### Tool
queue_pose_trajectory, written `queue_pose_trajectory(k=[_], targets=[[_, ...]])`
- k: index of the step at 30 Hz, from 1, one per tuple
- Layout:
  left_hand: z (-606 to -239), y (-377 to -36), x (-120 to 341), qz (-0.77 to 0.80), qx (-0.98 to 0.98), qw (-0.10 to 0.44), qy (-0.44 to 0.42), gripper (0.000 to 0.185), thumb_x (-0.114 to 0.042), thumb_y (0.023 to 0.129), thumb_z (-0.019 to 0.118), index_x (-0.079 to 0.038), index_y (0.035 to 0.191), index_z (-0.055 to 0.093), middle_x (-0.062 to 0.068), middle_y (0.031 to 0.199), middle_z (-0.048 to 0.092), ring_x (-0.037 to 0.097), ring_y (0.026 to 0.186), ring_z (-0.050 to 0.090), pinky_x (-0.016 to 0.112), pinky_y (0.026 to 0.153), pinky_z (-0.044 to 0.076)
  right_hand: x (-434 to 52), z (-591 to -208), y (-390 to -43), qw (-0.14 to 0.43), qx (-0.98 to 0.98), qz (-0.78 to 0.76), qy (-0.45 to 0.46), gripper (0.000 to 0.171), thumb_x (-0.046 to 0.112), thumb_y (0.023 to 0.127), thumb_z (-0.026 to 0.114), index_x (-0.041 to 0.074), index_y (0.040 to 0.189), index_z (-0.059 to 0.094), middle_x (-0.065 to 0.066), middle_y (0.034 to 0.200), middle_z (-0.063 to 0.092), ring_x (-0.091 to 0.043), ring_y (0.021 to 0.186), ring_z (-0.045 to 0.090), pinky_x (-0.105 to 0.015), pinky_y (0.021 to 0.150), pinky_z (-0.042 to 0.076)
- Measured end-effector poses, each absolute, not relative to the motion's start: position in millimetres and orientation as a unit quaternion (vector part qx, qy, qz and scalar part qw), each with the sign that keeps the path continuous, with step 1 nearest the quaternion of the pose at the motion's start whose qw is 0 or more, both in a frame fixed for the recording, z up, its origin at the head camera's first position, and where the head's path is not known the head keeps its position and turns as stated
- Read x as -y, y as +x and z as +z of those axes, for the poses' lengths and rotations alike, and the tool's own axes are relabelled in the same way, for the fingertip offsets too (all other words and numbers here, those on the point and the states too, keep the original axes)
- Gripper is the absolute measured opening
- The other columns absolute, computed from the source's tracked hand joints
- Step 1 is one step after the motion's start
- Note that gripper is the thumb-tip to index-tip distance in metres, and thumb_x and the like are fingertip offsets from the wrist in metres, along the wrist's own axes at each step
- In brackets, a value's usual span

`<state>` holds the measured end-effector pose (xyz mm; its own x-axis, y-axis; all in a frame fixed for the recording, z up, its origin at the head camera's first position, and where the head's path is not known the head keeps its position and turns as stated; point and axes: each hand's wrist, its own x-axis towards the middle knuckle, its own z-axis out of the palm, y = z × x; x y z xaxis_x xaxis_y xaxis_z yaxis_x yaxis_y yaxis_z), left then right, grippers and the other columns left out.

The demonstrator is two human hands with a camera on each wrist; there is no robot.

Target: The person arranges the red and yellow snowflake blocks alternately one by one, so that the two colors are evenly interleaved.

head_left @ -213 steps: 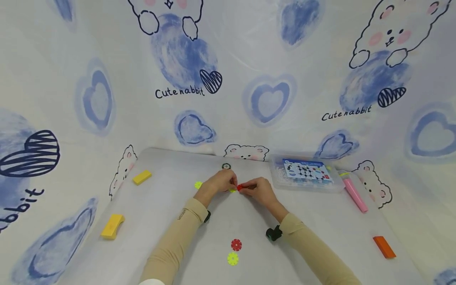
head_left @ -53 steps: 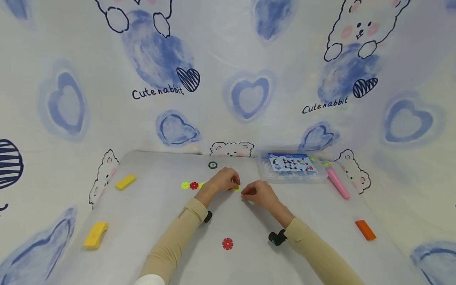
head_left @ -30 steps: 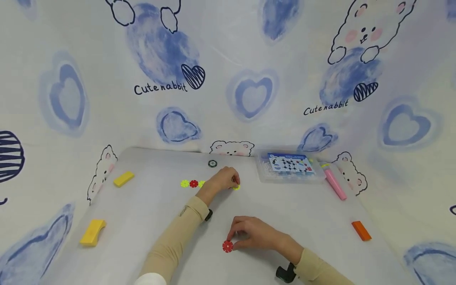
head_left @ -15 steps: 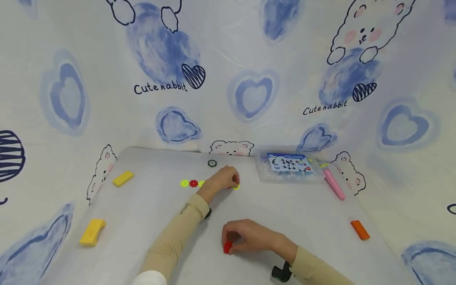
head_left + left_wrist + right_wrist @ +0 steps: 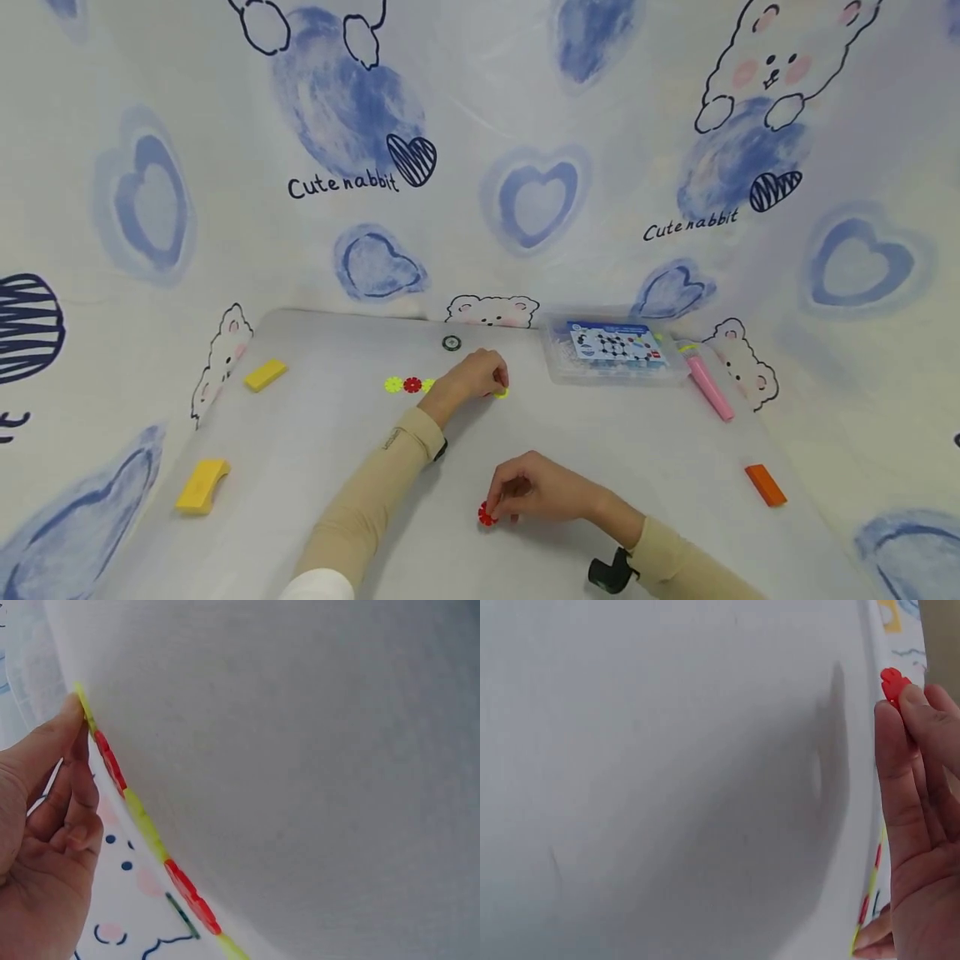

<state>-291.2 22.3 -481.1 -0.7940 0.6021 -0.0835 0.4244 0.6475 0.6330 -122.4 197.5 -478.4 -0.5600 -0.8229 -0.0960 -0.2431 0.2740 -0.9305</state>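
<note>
A row of flower-shaped plastic discs lies on the table, a yellow one [image 5: 393,384] at its left end beside a red one [image 5: 412,385]. My left hand [image 5: 480,375] pinches the yellow disc [image 5: 82,701] at the right end between thumb and finger, and my forearm hides part of the row in the head view. The left wrist view shows yellow and red alternating edge to edge. Nearer to me, my right hand [image 5: 543,487] pinches a loose red disc [image 5: 891,684] between thumb and index finger, tilted up by its edge.
A clear plastic box [image 5: 618,350] with a printed card stands at the back right, a pink tube [image 5: 708,387] beside it. A small round compass-like piece [image 5: 451,342] lies behind the row. Yellow blocks [image 5: 203,487] are at left, an orange block [image 5: 766,485] at right.
My right hand has come back from beside the row towards me and taken hold of the loose red disc. The front yellow disc has left its earlier spot. My left hand stays at the row.
</note>
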Motion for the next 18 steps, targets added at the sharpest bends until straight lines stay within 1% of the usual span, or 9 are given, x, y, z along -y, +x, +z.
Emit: queue_pose_trajectory(k=[2,7,9,12,15,18], targets=[[-481,-291,-23,0.309,-0.896,0.141,0.287,0.008,-0.006,0.097,0.082,-0.01,0.092,0.078,-0.001,0.088,0.072,0.01,0.072,0.06,0.022,0.069,0.052,-201,-480,-128,0.283,-0.747,-0.481,-0.361,0.01,0.011,0.101,0.078,0.007,0.109,0.082,-0.012,0.108,0.083,-0.027,0.085,0.078,-0.034,0.075,0.067],[-481,-291,-25,0.309,-0.894,0.141,0.291,0.008,-0.004,0.097,0.081,-0.01,0.092,0.078,-0.001,0.089,0.073,0.01,0.074,0.06,0.02,0.067,0.051,-211,-486,-145,0.218,-0.795,-0.461,-0.328,0.01,0.012,0.1,0.08,0.01,0.107,0.086,-0.005,0.107,0.084,-0.011,0.095,0.078,-0.028,0.083,0.065],[-481,-290,-26,0.308,-0.894,0.141,0.293,0.005,-0.005,0.097,0.082,-0.008,0.094,0.079,0.0,0.09,0.075,0.01,0.075,0.06,0.02,0.067,0.051,-216,-488,-153,0.189,-0.818,-0.452,-0.3,0.009,0.01,0.099,0.08,0.01,0.106,0.086,-0.005,0.106,0.084,-0.008,0.097,0.077,-0.026,0.085,0.064],[-481,-290,-28,0.305,-0.896,0.142,0.292,0.004,-0.006,0.096,0.083,-0.008,0.096,0.08,0.0,0.09,0.076,0.009,0.073,0.061,0.021,0.068,0.051,-223,-491,-166,0.158,-0.847,-0.449,-0.238,0.009,0.007,0.099,0.08,0.007,0.105,0.086,-0.007,0.106,0.084,-0.011,0.094,0.078,-0.025,0.083,0.064],[-481,-289,-28,0.299,-0.9,0.144,0.282,0.005,-0.005,0.096,0.083,-0.009,0.095,0.081,0.0,0.089,0.076,0.009,0.071,0.061,0.022,0.068,0.051,-230,-493,-183,0.134,-0.862,-0.456,-0.175,0.009,0.005,0.1,0.078,0.004,0.105,0.085,-0.011,0.105,0.084,-0.015,0.088,0.079,-0.025,0.075,0.064],[-481,-289,-27,0.296,-0.903,0.145,0.275,0.006,-0.005,0.096,0.083,-0.01,0.095,0.081,0.0,0.089,0.076,0.01,0.069,0.061,0.023,0.069,0.052,-234,-493,-200,0.105,-0.871,-0.46,-0.135,0.01,0.005,0.1,0.078,0.0,0.107,0.084,-0.015,0.104,0.083,-0.018,0.086,0.079,-0.026,0.073,0.064]])
